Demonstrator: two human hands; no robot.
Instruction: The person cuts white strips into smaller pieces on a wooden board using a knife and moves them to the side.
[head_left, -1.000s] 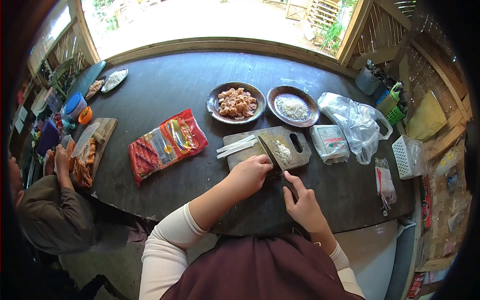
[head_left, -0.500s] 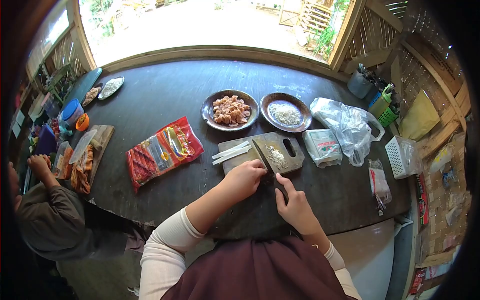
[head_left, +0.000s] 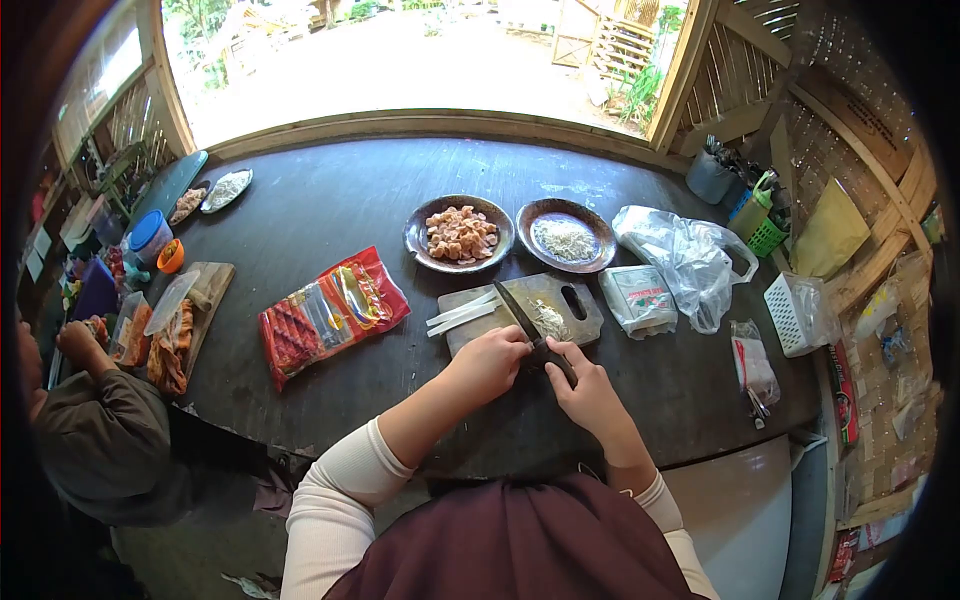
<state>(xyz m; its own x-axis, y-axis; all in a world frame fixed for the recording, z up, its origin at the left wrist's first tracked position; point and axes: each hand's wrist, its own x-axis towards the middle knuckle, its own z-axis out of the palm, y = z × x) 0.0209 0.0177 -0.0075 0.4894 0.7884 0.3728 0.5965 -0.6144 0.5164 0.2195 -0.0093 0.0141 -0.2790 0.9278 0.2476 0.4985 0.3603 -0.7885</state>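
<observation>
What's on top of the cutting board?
White strips, overhanging its left edge, and a pile of thin cut pieces, with the knife blade over the board between them. The left hand hides part of the near edge and whatever's beneath.

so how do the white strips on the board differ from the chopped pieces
The white strips are long and flat; the chopped pieces are short and thin. The strips lie roughly lined up, overhanging the cutting board; the pieces are loosely heaped within it. The strips sit left of the knife, the pieces right. Both are whitish.
</observation>
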